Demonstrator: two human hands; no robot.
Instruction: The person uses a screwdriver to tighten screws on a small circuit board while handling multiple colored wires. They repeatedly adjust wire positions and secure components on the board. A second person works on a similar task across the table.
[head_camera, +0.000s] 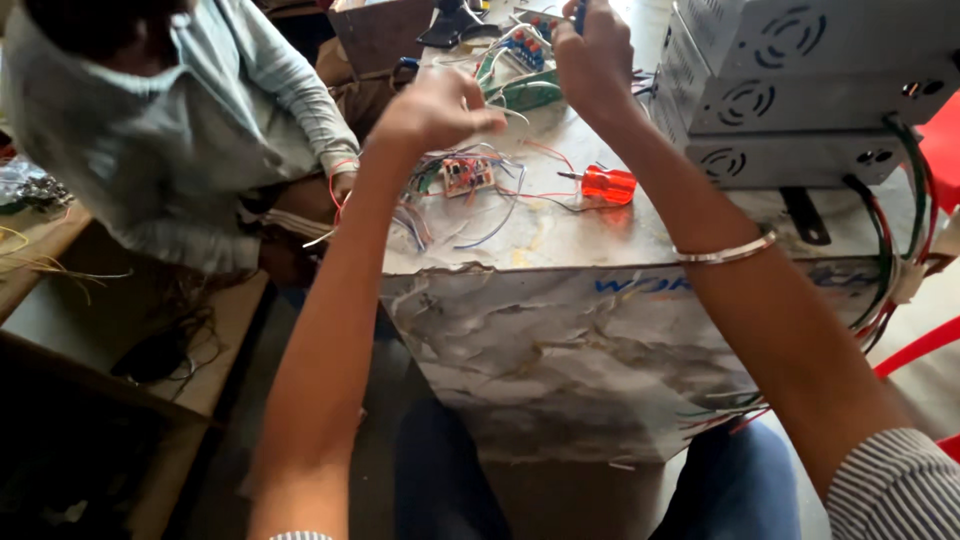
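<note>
While both hands work beyond the orange screwdriver (608, 184): left hand (432, 108) grip pinches wires (500, 108); right hand (592, 55) grip closed on blue tool (579, 14); next needs steady aim.

A scuffed, dull-shining metal worktop (560, 240) is carrying a glossy translucent orange plastic screwdriver (608, 184); matt grey perforated metal boxes (800, 90) are stacking beside it; peeling film is roughening its front.

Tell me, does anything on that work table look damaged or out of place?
Yes. The table's front covering is torn and peeling in ragged strips. Loose coloured wires sprawl tangled around a small circuit board, and an orange-handled screwdriver lies among them.
</note>
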